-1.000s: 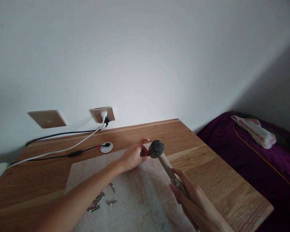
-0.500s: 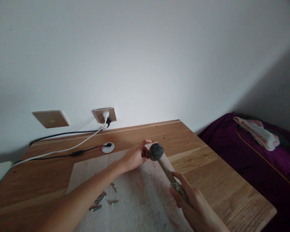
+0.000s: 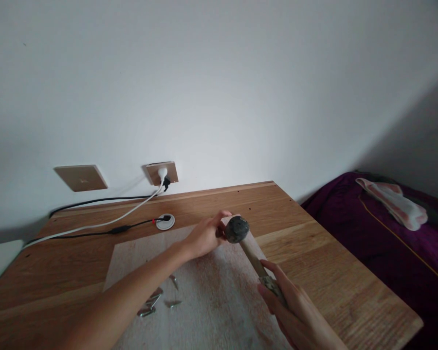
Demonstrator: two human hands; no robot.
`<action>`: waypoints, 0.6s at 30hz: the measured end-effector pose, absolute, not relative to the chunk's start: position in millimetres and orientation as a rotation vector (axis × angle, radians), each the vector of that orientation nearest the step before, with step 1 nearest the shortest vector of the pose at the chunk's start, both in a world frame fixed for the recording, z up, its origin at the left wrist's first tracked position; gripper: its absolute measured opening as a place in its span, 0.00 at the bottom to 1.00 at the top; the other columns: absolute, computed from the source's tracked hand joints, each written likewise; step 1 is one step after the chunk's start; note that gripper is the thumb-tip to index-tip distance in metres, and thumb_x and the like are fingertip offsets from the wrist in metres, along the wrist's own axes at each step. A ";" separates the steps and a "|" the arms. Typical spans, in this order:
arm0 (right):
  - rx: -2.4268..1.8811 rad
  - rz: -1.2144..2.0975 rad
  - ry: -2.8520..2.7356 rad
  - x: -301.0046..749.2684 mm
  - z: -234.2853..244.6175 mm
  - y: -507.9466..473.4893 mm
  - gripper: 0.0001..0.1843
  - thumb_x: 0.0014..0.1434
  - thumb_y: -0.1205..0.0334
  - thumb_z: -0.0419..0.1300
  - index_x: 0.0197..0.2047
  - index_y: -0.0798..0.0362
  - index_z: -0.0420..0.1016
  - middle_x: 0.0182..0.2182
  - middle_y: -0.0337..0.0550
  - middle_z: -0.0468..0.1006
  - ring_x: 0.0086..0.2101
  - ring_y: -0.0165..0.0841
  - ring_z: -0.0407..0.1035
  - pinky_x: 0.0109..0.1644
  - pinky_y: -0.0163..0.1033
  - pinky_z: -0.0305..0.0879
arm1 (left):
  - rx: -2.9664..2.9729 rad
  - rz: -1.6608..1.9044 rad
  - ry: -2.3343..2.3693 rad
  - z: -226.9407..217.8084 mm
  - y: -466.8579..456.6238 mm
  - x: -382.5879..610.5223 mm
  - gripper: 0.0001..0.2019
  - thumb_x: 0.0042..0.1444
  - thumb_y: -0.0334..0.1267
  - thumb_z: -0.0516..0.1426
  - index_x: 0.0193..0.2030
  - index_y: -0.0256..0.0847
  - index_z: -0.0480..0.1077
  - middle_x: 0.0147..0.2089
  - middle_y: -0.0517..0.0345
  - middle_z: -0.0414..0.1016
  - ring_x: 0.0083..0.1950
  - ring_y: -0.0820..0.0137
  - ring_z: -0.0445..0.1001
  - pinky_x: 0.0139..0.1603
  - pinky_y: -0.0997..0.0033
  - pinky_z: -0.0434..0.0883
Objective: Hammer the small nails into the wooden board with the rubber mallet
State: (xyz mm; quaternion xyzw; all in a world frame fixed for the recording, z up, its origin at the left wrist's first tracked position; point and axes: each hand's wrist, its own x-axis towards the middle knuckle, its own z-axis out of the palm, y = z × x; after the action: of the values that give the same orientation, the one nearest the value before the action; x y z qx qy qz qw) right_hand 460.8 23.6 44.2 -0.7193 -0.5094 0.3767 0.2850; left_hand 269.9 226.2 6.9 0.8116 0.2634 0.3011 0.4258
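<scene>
My right hand (image 3: 294,301) is wrapped round the handle of a hammer (image 3: 253,257), whose dark, round head points away from me. The head hovers by the fingertips of my left hand (image 3: 204,236), near the far edge of a pale wooden board (image 3: 211,311). Curled into a pinch, my left fingers are partly behind the hammer head, which hides whatever they hold. Several small, pointed metal fasteners (image 3: 153,302) lie on the board beside my left forearm; I cannot tell whether they are nails or screws.
Beneath the board is a wooden desktop (image 3: 314,248) against a white wall. A white cable (image 3: 105,224) and black cables run from a wall socket (image 3: 151,174) across its left back. Purple fabric (image 3: 350,233) with a towel (image 3: 396,201) on it lies beyond the right edge.
The whole scene has shifted slightly right in view. My hands and the hammer keep nearly the same pose over the board.
</scene>
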 end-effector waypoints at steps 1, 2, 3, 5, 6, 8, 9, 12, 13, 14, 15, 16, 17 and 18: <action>-1.925 1.016 -1.365 460.9 43.5 23.7 0.37 0.70 0.33 0.49 0.70 0.49 0.63 0.25 0.29 0.71 0.12 0.23 0.56 0.15 0.32 0.52 | 2.038 0.753 0.657 6.8 226.2 269.9 0.31 0.50 0.19 0.60 0.60 0.45 0.66 0.34 0.65 0.78 0.33 0.71 0.76 0.37 0.74 0.69; -1.924 1.011 -1.373 461.2 42.2 23.7 0.37 0.70 0.33 0.48 0.70 0.49 0.63 0.24 0.29 0.70 0.12 0.24 0.56 0.16 0.32 0.54 | 2.046 0.752 0.657 6.4 226.2 270.0 0.32 0.50 0.18 0.60 0.60 0.45 0.66 0.35 0.64 0.78 0.33 0.71 0.76 0.37 0.74 0.69; -1.918 0.994 -1.380 461.7 40.3 23.7 0.37 0.70 0.33 0.49 0.70 0.49 0.63 0.23 0.28 0.69 0.13 0.25 0.58 0.18 0.33 0.57 | 2.053 0.752 0.661 5.8 226.3 270.1 0.31 0.50 0.18 0.60 0.60 0.45 0.66 0.35 0.64 0.78 0.33 0.71 0.77 0.37 0.73 0.70; -1.898 0.941 -1.375 462.4 35.5 23.3 0.36 0.70 0.34 0.51 0.69 0.49 0.65 0.21 0.27 0.69 0.15 0.27 0.62 0.24 0.34 0.65 | 2.063 0.749 0.676 4.0 226.2 270.6 0.31 0.50 0.18 0.60 0.60 0.45 0.67 0.35 0.64 0.79 0.34 0.70 0.77 0.37 0.73 0.70; -1.885 0.916 -1.361 462.6 32.9 22.9 0.35 0.69 0.34 0.52 0.68 0.49 0.66 0.21 0.28 0.70 0.17 0.29 0.65 0.28 0.35 0.68 | 2.064 0.747 0.683 3.2 226.2 270.9 0.30 0.50 0.18 0.60 0.60 0.45 0.67 0.35 0.63 0.79 0.34 0.69 0.78 0.38 0.72 0.70; -1.851 0.891 -1.306 462.6 28.0 21.8 0.35 0.67 0.33 0.55 0.65 0.48 0.70 0.24 0.32 0.73 0.24 0.32 0.70 0.32 0.35 0.71 | 2.071 0.744 0.693 2.9 225.9 271.3 0.30 0.51 0.19 0.61 0.60 0.45 0.67 0.37 0.62 0.80 0.37 0.68 0.79 0.39 0.71 0.72; -1.827 0.895 -1.274 462.6 25.9 21.1 0.35 0.65 0.32 0.57 0.64 0.47 0.71 0.25 0.34 0.74 0.26 0.33 0.72 0.34 0.35 0.72 | 2.075 0.743 0.699 3.9 225.7 271.2 0.31 0.51 0.19 0.62 0.61 0.44 0.66 0.38 0.61 0.80 0.38 0.67 0.80 0.41 0.70 0.72; -1.762 0.972 -1.173 463.2 20.6 18.9 0.34 0.63 0.30 0.58 0.61 0.44 0.75 0.25 0.35 0.75 0.28 0.35 0.73 0.35 0.35 0.73 | 2.077 0.709 0.693 14.0 225.5 266.8 0.32 0.54 0.23 0.63 0.64 0.42 0.64 0.43 0.55 0.82 0.43 0.65 0.81 0.45 0.68 0.74; -1.749 1.017 -1.136 463.4 19.3 18.3 0.34 0.63 0.29 0.58 0.61 0.43 0.76 0.24 0.34 0.74 0.27 0.35 0.73 0.34 0.35 0.72 | 2.090 0.691 0.692 20.1 225.3 263.0 0.31 0.55 0.25 0.64 0.65 0.41 0.64 0.45 0.53 0.82 0.44 0.64 0.81 0.47 0.67 0.74; -1.740 1.061 -1.096 463.5 18.3 17.9 0.34 0.62 0.28 0.58 0.61 0.42 0.76 0.23 0.34 0.74 0.26 0.36 0.72 0.32 0.35 0.72 | 2.117 0.667 0.694 27.5 224.9 257.6 0.28 0.57 0.28 0.64 0.64 0.41 0.65 0.46 0.52 0.82 0.46 0.64 0.81 0.48 0.66 0.74; -1.734 1.099 -1.056 463.2 17.6 17.6 0.35 0.62 0.28 0.58 0.61 0.42 0.75 0.23 0.34 0.74 0.25 0.36 0.72 0.31 0.35 0.72 | 2.157 0.631 0.695 35.9 224.1 250.5 0.25 0.58 0.31 0.64 0.62 0.41 0.67 0.46 0.52 0.82 0.46 0.64 0.80 0.49 0.66 0.73; -1.730 1.124 -1.023 462.6 17.3 17.4 0.35 0.61 0.27 0.58 0.61 0.41 0.75 0.23 0.34 0.74 0.25 0.36 0.72 0.31 0.35 0.72 | 2.211 0.586 0.701 44.9 222.8 241.8 0.21 0.59 0.33 0.64 0.59 0.41 0.69 0.46 0.53 0.82 0.46 0.64 0.80 0.49 0.66 0.73; -1.730 1.138 -0.997 461.5 17.3 17.4 0.36 0.60 0.27 0.59 0.62 0.41 0.75 0.23 0.34 0.74 0.25 0.36 0.73 0.31 0.35 0.72 | 2.265 0.512 0.695 54.2 220.9 231.6 0.17 0.60 0.33 0.62 0.56 0.41 0.71 0.42 0.56 0.81 0.42 0.65 0.79 0.47 0.68 0.72; -1.735 1.142 -0.977 460.1 17.6 17.4 0.37 0.60 0.27 0.59 0.62 0.42 0.74 0.23 0.34 0.74 0.25 0.35 0.72 0.31 0.35 0.72 | 2.296 0.406 0.657 63.3 218.4 220.2 0.15 0.59 0.31 0.62 0.53 0.42 0.72 0.39 0.59 0.80 0.38 0.68 0.78 0.43 0.71 0.71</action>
State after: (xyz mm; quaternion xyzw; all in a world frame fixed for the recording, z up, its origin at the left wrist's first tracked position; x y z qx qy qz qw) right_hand 460.1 17.4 17.6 -0.6892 -0.3881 0.4535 0.4107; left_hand 220.2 218.4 63.3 0.8872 0.2539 0.1568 0.3518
